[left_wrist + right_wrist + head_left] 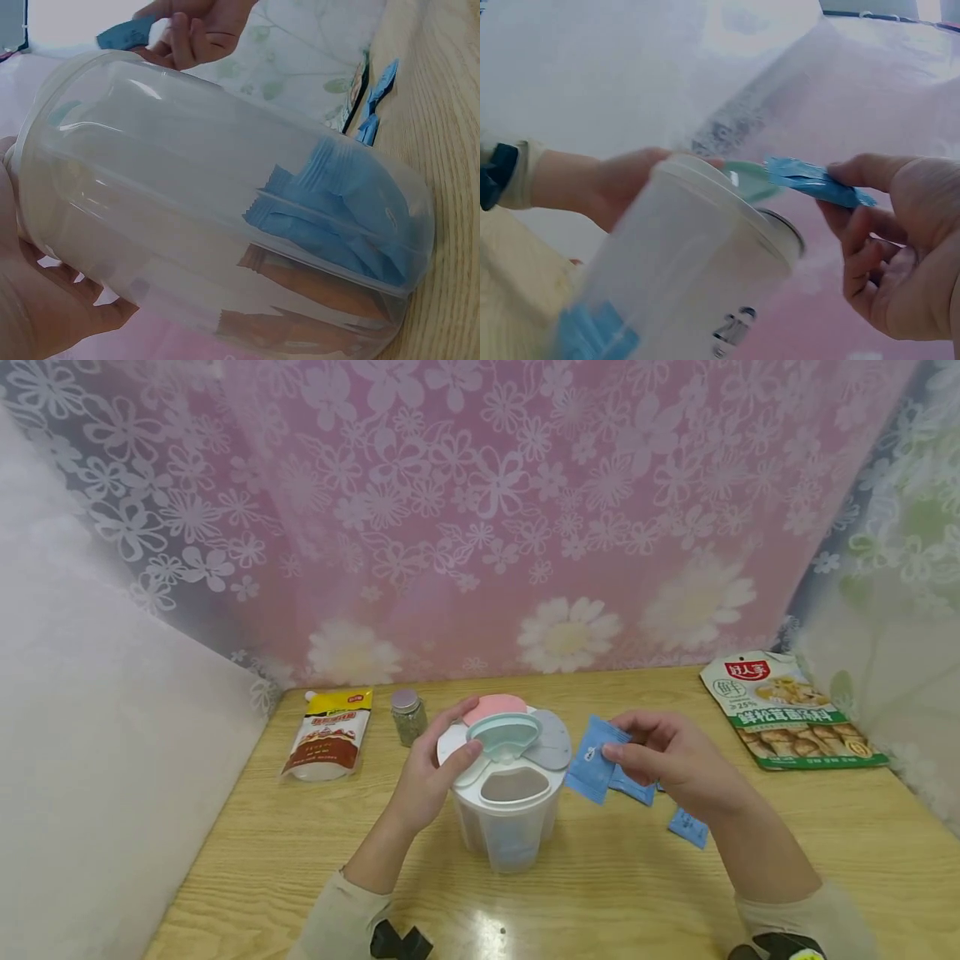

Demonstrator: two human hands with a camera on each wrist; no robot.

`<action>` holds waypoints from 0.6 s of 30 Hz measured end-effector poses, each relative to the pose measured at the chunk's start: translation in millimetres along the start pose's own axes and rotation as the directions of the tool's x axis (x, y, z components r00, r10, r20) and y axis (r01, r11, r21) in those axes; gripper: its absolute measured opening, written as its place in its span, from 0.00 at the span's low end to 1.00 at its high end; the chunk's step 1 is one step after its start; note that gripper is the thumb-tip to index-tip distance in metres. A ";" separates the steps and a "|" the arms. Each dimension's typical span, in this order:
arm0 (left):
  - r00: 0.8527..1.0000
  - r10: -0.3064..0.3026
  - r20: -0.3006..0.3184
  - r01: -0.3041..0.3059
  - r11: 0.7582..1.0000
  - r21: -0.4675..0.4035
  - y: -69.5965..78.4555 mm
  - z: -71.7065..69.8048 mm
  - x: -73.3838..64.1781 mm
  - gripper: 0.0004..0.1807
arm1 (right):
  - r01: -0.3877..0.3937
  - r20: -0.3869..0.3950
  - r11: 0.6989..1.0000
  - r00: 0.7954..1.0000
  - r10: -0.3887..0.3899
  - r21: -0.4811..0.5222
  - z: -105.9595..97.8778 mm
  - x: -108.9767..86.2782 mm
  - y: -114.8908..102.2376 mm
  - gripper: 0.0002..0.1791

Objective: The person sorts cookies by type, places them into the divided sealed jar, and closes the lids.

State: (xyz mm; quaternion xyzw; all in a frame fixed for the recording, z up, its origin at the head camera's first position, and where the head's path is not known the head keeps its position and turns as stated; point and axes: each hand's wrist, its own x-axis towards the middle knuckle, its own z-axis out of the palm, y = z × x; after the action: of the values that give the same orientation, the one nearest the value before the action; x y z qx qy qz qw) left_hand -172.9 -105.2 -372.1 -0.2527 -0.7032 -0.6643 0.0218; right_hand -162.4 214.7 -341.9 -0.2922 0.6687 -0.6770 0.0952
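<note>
A clear divided storage canister (513, 835) with a white lid stands on the table. Of the lid's coloured flaps, the green flap (506, 733) is raised, while the pink flap (495, 706) and grey flap (551, 742) lie flat. My left hand (431, 768) grips the lid's left side, thumb on top by the green flap. Just right of the lid, my right hand (663, 756) pinches a blue sachet (596, 760) between thumb and fingers. Inside the canister, blue sachets (352, 210) and brown-orange packets (322, 285) sit at the bottom in separate compartments.
More blue sachets (688, 827) lie on the table under and beside my right hand. At the back left are a yellow-topped pouch (330, 735) and a small jar of dried herbs (408, 718). A large green-and-white food bag (791, 710) lies back right. Floral curtains surround the table.
</note>
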 end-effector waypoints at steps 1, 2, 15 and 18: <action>1.000 0.001 0.001 -0.001 1.000 -0.004 -0.1 -0.1 0.2 0.30 | 0.008 -0.023 1.000 1.000 -0.008 0.019 4.9 1.3 -1.2 0.16; 1.000 0.001 0.001 -0.001 1.000 -0.006 0.0 -0.3 0.0 0.30 | 0.005 -0.049 0.999 0.999 -0.004 0.039 10.0 2.6 -2.6 0.16; 1.000 0.005 -0.003 -0.005 1.000 -0.008 -0.3 -1.1 -0.1 0.31 | -0.004 -0.182 0.994 0.983 -0.016 -0.108 54.5 18.9 -13.4 0.08; 1.000 0.004 -0.003 -0.004 1.000 -0.010 0.0 -0.7 -0.2 0.31 | -0.036 -0.140 0.971 0.990 0.003 -0.236 57.7 19.8 -12.5 0.08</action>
State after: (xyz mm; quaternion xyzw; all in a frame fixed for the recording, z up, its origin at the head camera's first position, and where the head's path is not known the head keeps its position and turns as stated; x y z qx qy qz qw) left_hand -173.0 -105.9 -372.0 -0.2531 -0.6993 -0.6681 0.0228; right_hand -145.0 156.4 -328.3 -0.2470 0.7530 -0.6096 0.0193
